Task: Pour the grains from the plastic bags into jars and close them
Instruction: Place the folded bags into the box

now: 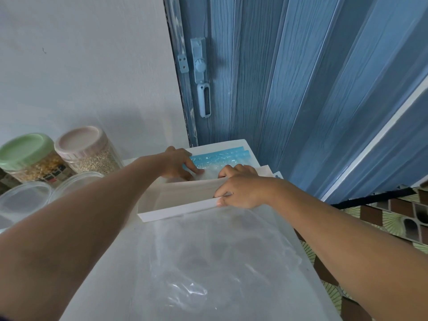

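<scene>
Clear plastic bag (208, 262), thin, crinkly, glossy; white box (176, 210), matt, smooth; blue door (289, 77), wood-grain texture; jars (90, 156), transparent plastic, with matt pastel lids (25, 148).

white table (111, 262), box (176, 208), bag (208, 262), jars (90, 151)

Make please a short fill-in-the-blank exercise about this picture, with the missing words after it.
1. The jar with the green lid stands to the ___ of the jar with the pink lid.
2. The right hand grips the edge of the white ___.
3. The left hand touches a bag with a ___ zip strip.

Missing words: left; box; blue
</scene>
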Action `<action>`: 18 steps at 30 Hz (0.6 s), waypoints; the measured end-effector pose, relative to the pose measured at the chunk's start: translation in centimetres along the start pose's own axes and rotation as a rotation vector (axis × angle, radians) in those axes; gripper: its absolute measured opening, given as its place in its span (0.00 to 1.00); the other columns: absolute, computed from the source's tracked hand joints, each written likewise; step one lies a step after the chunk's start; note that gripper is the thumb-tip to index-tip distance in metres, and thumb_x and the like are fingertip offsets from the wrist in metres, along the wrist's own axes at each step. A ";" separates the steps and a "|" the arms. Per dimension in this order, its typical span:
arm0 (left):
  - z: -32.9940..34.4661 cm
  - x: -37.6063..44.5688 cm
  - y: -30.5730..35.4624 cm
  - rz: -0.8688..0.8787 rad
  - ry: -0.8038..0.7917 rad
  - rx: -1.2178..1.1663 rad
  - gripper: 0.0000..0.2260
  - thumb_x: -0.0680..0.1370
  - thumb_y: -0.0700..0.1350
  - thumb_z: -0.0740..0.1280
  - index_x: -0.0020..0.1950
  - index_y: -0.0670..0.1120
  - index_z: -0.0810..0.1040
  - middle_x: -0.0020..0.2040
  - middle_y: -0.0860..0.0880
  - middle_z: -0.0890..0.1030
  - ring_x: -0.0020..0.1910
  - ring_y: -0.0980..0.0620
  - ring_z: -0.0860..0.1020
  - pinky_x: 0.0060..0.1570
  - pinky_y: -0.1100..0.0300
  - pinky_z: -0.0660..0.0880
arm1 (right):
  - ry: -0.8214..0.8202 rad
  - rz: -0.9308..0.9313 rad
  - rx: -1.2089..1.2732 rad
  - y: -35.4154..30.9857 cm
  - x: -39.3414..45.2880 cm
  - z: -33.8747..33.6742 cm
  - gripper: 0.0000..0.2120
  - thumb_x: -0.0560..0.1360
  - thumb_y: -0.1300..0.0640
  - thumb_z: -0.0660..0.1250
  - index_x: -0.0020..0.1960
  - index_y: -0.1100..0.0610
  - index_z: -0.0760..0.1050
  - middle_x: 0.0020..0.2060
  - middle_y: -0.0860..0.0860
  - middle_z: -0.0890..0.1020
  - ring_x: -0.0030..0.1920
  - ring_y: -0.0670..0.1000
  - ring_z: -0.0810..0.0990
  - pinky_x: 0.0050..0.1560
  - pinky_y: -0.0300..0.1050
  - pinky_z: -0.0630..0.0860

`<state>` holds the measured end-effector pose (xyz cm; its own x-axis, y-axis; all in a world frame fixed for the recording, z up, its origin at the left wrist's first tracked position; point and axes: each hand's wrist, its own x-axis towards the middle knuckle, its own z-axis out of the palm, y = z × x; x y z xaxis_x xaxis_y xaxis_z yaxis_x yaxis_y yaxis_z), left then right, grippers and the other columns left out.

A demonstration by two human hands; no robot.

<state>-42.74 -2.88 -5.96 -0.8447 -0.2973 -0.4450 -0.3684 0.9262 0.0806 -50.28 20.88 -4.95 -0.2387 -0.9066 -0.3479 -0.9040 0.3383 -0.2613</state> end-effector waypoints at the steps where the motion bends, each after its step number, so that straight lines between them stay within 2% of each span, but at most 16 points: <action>1: 0.0 -0.1 0.0 -0.002 -0.005 -0.003 0.17 0.81 0.55 0.71 0.69 0.65 0.79 0.79 0.50 0.66 0.70 0.45 0.62 0.76 0.50 0.59 | -0.008 0.004 0.003 -0.1 -0.3 0.0 0.11 0.84 0.40 0.60 0.56 0.39 0.81 0.65 0.47 0.64 0.60 0.52 0.58 0.69 0.53 0.54; 4: -0.2 -0.4 0.3 -0.005 -0.016 0.005 0.18 0.81 0.55 0.70 0.71 0.64 0.77 0.80 0.50 0.66 0.70 0.45 0.62 0.74 0.51 0.59 | -0.047 0.012 0.024 -0.4 -1.3 0.1 0.11 0.83 0.40 0.61 0.56 0.39 0.81 0.64 0.46 0.65 0.61 0.52 0.60 0.63 0.50 0.56; 8: -0.2 -0.6 0.5 -0.025 -0.001 -0.030 0.17 0.80 0.55 0.70 0.70 0.63 0.79 0.79 0.49 0.67 0.69 0.45 0.63 0.73 0.51 0.60 | -0.100 0.018 0.051 -1.0 -2.8 0.5 0.11 0.83 0.39 0.62 0.58 0.37 0.81 0.63 0.44 0.63 0.61 0.50 0.59 0.62 0.49 0.56; 12: 0.0 -0.8 0.6 -0.056 0.008 -0.050 0.17 0.80 0.56 0.70 0.69 0.62 0.80 0.78 0.48 0.69 0.67 0.45 0.64 0.72 0.52 0.61 | -0.138 0.028 0.058 -1.7 -4.6 1.1 0.12 0.83 0.39 0.62 0.61 0.36 0.80 0.63 0.43 0.63 0.61 0.49 0.59 0.62 0.48 0.56; 15: -0.2 -1.0 1.0 -0.065 0.008 -0.038 0.18 0.79 0.57 0.71 0.70 0.62 0.80 0.76 0.47 0.70 0.67 0.44 0.64 0.73 0.51 0.62 | -0.148 0.044 0.059 -2.0 -5.3 1.2 0.12 0.83 0.38 0.62 0.63 0.36 0.80 0.64 0.44 0.62 0.65 0.50 0.60 0.65 0.48 0.57; 18: -0.5 -1.5 1.7 -0.059 0.001 0.064 0.23 0.78 0.64 0.70 0.73 0.65 0.75 0.80 0.47 0.64 0.73 0.41 0.60 0.76 0.45 0.60 | -0.149 0.056 0.062 -2.2 -5.6 1.1 0.12 0.82 0.38 0.63 0.62 0.35 0.80 0.70 0.46 0.63 0.69 0.52 0.59 0.69 0.50 0.58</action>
<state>-42.30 -1.02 -4.72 -0.8230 -0.3519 -0.4460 -0.3917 0.9201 -0.0031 -46.54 25.45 -3.39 -0.2283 -0.8402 -0.4918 -0.8664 0.4058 -0.2911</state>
